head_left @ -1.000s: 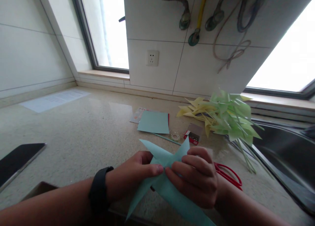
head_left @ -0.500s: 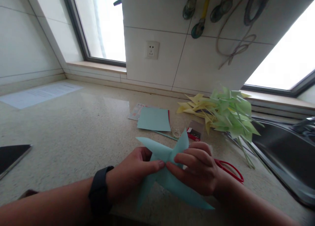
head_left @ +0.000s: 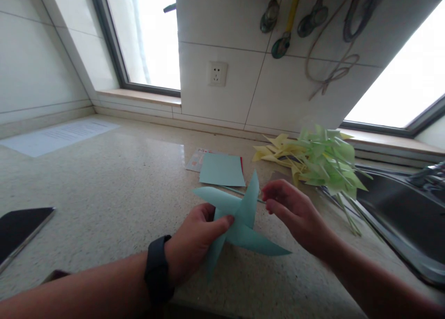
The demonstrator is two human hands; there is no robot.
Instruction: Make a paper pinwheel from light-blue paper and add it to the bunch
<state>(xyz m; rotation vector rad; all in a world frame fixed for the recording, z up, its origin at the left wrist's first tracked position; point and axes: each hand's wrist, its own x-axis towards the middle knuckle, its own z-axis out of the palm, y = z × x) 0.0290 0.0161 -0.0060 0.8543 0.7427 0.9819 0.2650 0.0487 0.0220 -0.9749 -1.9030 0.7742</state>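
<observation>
A light blue paper pinwheel (head_left: 239, 214), its corners folded to the middle, is in my left hand (head_left: 205, 233). The left thumb presses on its centre; the other fingers are behind the paper. My right hand (head_left: 295, 212) is off the pinwheel, to its right, with the fingers bent and a gap between thumb and forefinger. Close to those fingertips is the end of a thin blue-green stick (head_left: 232, 189), which passes behind the pinwheel. Whether the fingertips touch it I cannot tell. Square light blue paper (head_left: 222, 169) lies just beyond.
Yellow pinwheels (head_left: 278, 148) and green pinwheels (head_left: 327, 159) on sticks lie piled at the back right, beside a metal sink (head_left: 399, 217). A printed sheet (head_left: 62, 134) lies far left on the stone counter (head_left: 139, 184). A dark flat device (head_left: 24, 231) is at the left edge.
My right hand has let go of the pinwheel's centre and moved up and right toward the stick's end. My left hand still holds the pinwheel. The view has shifted slightly.
</observation>
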